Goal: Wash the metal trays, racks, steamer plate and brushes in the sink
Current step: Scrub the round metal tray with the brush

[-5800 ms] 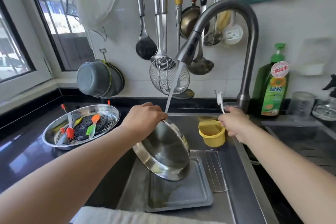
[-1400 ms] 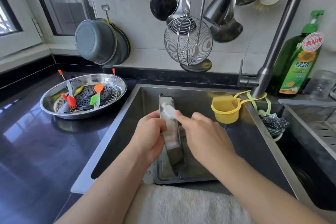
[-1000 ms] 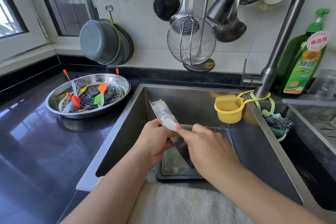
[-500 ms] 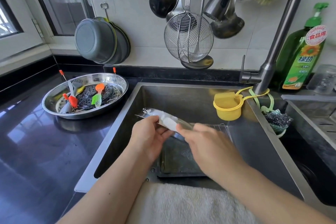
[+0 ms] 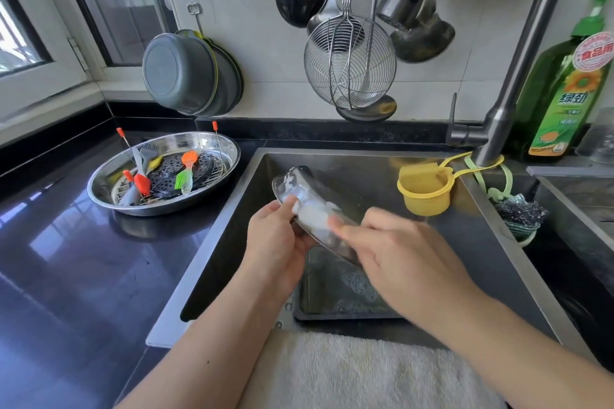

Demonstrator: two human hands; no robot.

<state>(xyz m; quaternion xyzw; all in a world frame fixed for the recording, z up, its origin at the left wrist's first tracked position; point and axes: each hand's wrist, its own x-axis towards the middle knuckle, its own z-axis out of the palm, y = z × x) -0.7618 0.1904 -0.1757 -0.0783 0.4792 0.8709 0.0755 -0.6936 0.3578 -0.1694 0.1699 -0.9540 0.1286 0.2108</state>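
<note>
Over the sink [image 5: 362, 163], my left hand [image 5: 277, 242] grips the rim of a round metal tray [image 5: 292, 181] held on edge, smeared with white foam. My right hand [image 5: 398, 259] holds a white scrubbing tool [image 5: 314, 214] against the tray's rim; the tool is mostly hidden by my fingers. Below them a rectangular baking tray [image 5: 332, 295] with soapy water lies on the sink floor. On the counter at the left, another round metal tray [image 5: 202, 191] holds a black steamer plate [image 5: 196, 164], a wire rack and several silicone brushes [image 5: 184, 174].
A grey faucet [image 5: 508, 103] arches over the sink, its spout not running. A yellow cup [image 5: 425, 191] hangs from it, with a steel scourer [image 5: 521, 214] beside. A green detergent bottle [image 5: 564, 90] stands at the right. Ladles and a wire skimmer [image 5: 349, 66] hang on the wall. A white towel [image 5: 365, 372] lies at the front edge.
The water was running over the round tray; now the faucet is off. My right hand took the white tool and scrubs the tray's rim while my left hand turns and tilts it.
</note>
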